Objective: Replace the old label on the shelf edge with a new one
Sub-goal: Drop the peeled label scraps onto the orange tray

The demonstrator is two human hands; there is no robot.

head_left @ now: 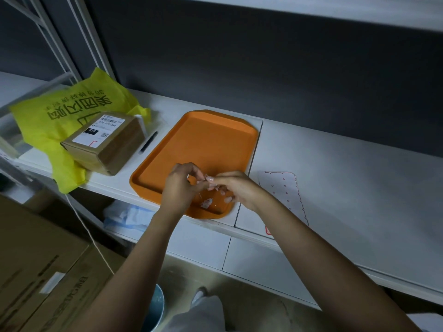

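Both my hands meet over the near corner of an orange tray point(199, 140) on the white shelf point(335, 178). My left hand point(181, 185) and my right hand point(236, 188) pinch a small pale scrap of label point(208, 179) between their fingertips. More torn label scraps point(206, 202) lie in the tray just under my hands. A white label sheet point(282, 195) with red outlines lies flat on the shelf to the right of the tray. A small red-edged label point(268, 230) shows at the shelf's front edge, partly hidden by my right forearm.
A cardboard parcel point(107, 142) sits on a yellow bag point(67, 111) at the left. A black pen point(148, 142) lies between parcel and tray. Large cardboard boxes point(40, 271) stand below left, a bin point(155, 307) on the floor, crumpled plastic point(127, 215) on the lower shelf.
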